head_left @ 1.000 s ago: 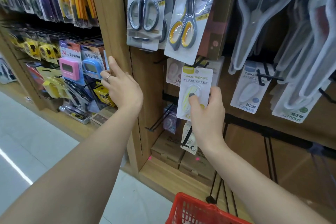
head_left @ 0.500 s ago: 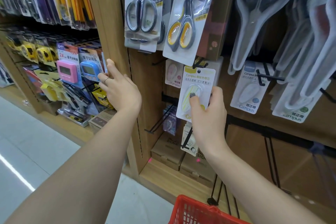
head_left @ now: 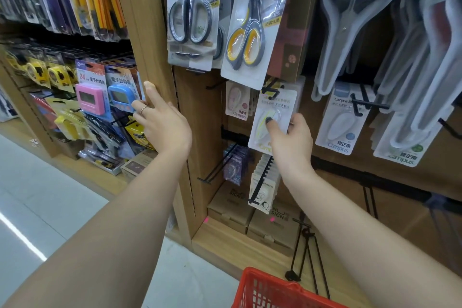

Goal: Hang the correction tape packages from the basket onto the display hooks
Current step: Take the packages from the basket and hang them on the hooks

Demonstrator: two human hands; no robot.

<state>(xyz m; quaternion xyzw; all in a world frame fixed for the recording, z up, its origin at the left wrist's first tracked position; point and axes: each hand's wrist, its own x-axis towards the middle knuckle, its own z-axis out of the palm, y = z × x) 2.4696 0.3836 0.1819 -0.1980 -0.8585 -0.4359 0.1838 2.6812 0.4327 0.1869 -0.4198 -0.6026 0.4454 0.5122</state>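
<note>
Nearest us, the rim of the red plastic basket (head_left: 265, 287) is poking into the bottom edge of the view, its contents out of sight. Above it we are reaching both bare forearms toward the wooden display. Our right hand (head_left: 291, 141) is pinching a yellow-accented correction tape package (head_left: 271, 120) — thumb pressing on the clear blister at the front, fingers curling behind the card's right edge. We are holding the package upright with its top at the black display hook (head_left: 272, 90); whether the hook is passing through the hang hole we cannot tell, since the card is blurring there. Our left hand (head_left: 161, 124) is resting open on the upright wooden shelf post (head_left: 147, 32), fingers spread and gripping nothing, a ring showing on one finger. Just left of the held card, a pink correction tape package (head_left: 237, 101) is hanging against the back panel; to the right, a blue one (head_left: 343, 120) is hanging on another hook. Farther up, packaged scissors (head_left: 246, 30) are hanging in a row — and beyond the post, pink and blue timers (head_left: 90, 99) are filling the next bay.
</note>
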